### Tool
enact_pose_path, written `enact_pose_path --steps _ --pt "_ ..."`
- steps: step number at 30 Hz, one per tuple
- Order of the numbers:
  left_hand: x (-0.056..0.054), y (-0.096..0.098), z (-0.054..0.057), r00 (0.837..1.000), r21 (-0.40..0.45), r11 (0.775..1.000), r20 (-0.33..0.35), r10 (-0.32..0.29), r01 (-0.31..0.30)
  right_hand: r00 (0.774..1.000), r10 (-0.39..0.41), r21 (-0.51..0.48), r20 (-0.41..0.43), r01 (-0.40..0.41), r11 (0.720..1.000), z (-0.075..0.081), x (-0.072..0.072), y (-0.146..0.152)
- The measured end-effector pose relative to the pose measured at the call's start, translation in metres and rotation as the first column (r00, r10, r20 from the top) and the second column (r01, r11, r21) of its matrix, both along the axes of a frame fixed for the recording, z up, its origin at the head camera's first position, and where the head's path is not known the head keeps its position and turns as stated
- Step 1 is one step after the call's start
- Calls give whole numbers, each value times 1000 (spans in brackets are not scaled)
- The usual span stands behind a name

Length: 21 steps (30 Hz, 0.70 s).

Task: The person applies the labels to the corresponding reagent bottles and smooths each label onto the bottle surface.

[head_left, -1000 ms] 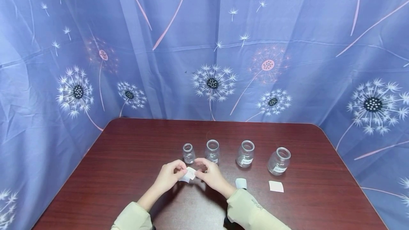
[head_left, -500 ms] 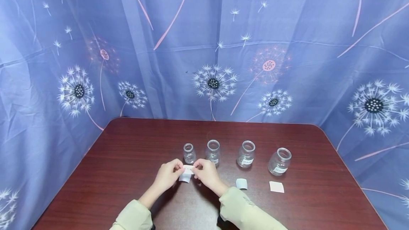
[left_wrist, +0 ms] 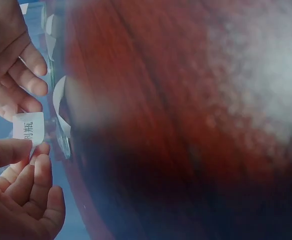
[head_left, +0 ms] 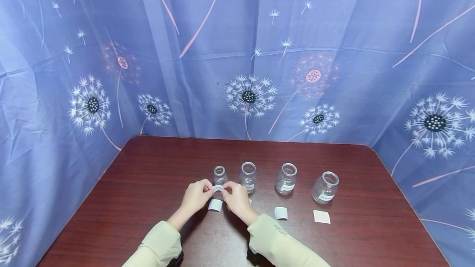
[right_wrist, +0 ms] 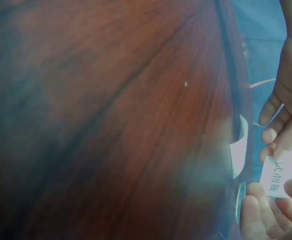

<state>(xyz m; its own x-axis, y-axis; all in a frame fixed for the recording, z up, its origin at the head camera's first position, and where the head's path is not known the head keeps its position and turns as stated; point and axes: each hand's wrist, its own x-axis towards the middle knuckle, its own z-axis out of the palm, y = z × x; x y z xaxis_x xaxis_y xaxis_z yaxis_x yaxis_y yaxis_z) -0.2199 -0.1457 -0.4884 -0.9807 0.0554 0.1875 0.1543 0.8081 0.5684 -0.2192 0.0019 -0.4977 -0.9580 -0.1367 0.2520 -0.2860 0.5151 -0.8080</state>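
Both hands hold one small white label (head_left: 218, 188) stretched between them, bowed and level with the smallest glass jar (head_left: 219, 172). My left hand (head_left: 196, 197) pinches its left end between thumb and finger. The right end is pinched by my right hand (head_left: 238, 202). Dark printed characters show on the label (right_wrist: 277, 176) in the right wrist view. Whether it touches the jar I cannot tell. On the table just below lies a curled piece of white backing paper (head_left: 215, 205).
Three larger glass jars, a near one (head_left: 248, 176), a middle one (head_left: 285, 178) and a far right one (head_left: 325, 187), stand to the right with white labels on them. More paper pieces (head_left: 281, 213) lie before them on the brown table (head_left: 148, 168). A blue curtain (head_left: 208, 94) hangs behind.
Both hands have moved forward with the label, away from the backing paper and up to the smallest jar. The label has gone from tilted, nearer the paper, to level and bowed.
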Motion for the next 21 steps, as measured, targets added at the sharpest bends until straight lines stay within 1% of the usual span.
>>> enact_pose_path --steps 6,13,17,21 --pt "-5 2 -2 1000 4 1000 19 5 -5 999 -26 66 -40 29 997 -1 -2 0" --pt "-11 2 -6 999 28 999 44 15 -17 1000 -23 49 -12 24 999 0 -2 0" --pt "-13 2 -7 998 34 999 64 24 -26 1000 -23 42 -1 23 999 1 -2 0" --pt "-14 2 -7 997 38 999 74 33 -36 1000 -23 56 -6 23 998 0 -1 1"
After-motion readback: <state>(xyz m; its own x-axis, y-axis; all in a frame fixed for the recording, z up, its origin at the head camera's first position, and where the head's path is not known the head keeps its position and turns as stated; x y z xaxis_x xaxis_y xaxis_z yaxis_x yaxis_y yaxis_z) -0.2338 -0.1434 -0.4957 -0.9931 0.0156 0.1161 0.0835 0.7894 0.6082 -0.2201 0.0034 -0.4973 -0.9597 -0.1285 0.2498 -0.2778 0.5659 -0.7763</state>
